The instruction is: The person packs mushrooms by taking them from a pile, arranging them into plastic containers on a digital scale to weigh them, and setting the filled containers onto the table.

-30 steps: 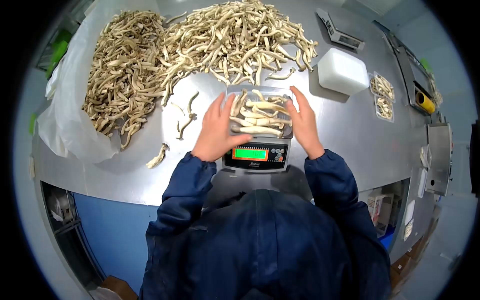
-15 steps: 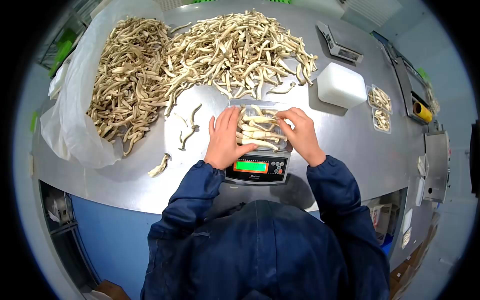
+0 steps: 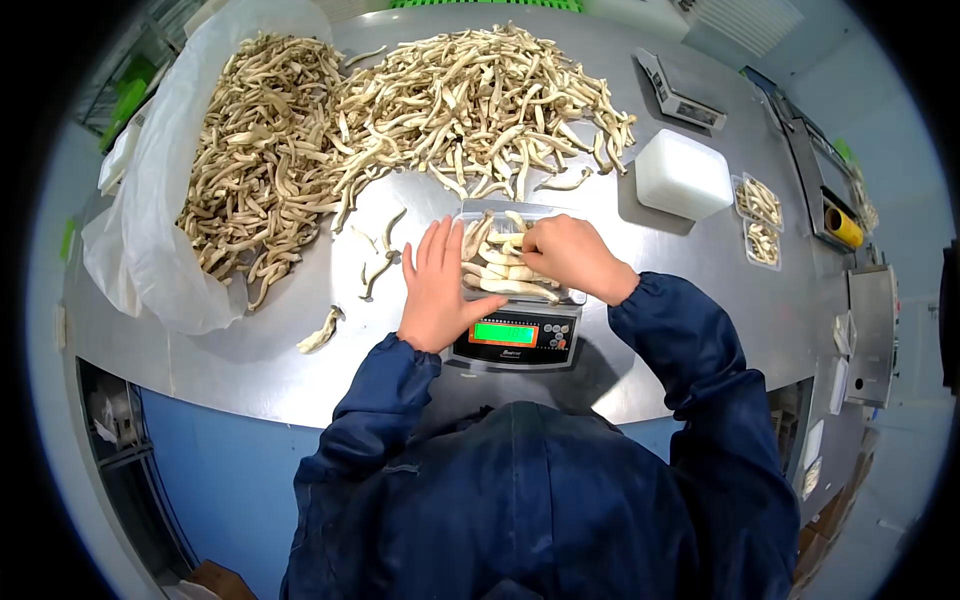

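On the digital scale [image 3: 515, 338] with a green-lit display sits a clear plastic tray [image 3: 568, 295] of long, pale mushrooms [image 3: 508, 287]. My left hand [image 3: 436, 285] lies open along the tray's left side, fingers stretched away from me and thumb towards the tray's near edge. Over the right half of the tray, my right hand [image 3: 575, 257] has its fingers closed on a mushroom [image 3: 508, 240] among the others. The fingertips of that hand are partly hidden behind its knuckles.
A large mushroom heap [image 3: 480, 100] covers the back of the steel table [image 3: 250, 375], beside a plastic bag [image 3: 150, 240] spilling more. Several loose mushrooms [image 3: 378, 265] lie left of the scale. To the right stand stacked white trays [image 3: 683, 175], filled trays [image 3: 761, 243] and another scale [image 3: 685, 100].
My right hand has moved left and inward over the tray, its fingers now curled around a mushroom. My left hand has shifted slightly left, its fingers more spread.
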{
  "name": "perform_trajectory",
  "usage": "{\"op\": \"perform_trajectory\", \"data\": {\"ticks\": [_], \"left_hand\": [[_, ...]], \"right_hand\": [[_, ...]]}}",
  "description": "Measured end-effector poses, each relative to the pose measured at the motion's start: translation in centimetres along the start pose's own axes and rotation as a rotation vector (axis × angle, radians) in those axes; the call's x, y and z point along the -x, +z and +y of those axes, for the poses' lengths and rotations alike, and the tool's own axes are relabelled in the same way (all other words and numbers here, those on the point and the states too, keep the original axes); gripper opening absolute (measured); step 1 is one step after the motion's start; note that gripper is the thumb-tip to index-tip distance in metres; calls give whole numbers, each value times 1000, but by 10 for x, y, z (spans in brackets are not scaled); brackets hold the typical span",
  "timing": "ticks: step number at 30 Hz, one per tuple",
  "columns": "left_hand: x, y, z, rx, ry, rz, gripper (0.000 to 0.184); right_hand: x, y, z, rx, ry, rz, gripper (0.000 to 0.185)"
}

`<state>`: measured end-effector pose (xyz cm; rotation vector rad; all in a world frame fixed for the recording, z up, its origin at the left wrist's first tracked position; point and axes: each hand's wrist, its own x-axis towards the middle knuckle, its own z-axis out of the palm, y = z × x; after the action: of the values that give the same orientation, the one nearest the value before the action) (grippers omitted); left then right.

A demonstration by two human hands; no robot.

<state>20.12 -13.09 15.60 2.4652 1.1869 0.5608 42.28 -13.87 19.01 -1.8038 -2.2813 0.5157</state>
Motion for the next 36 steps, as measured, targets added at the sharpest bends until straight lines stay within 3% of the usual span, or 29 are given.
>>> {"op": "perform_trajectory", "data": {"ticks": [6,8,12,14,16,17,22,28,32,36], "left_hand": [[21,-18,-12,88,-41,77,97],[25,-20,-16,122,-52,76,97],[29,-23,-22,179,-18,137,91],[30,-26,-20,202,-41,133,87],[32,-28,-23,281,-85,119,86],[34,-31,-21,281,-85,189,69],[57,-36,-38,434,-231,118,38],[65,-32,-39,463,-361,39,35],[41,-28,-33,422,-173,103,45],[3,-13,-15,265,18,60,87]], "right_hand": [[-6,-43,9,-379,116,-135,24],[-10,-46,25,-506,58,-111,23],[-22,-65,32,-822,247,-330,17],[-39,-55,50,-1108,371,-17,19],[-45,-62,62,-1402,346,333,23],[-43,-60,72,-1471,277,401,23],[-1,-60,67,-1124,280,329,22],[47,-32,71,-717,360,307,17],[63,-13,63,-544,285,320,17],[61,2,48,-432,218,338,15]]}}
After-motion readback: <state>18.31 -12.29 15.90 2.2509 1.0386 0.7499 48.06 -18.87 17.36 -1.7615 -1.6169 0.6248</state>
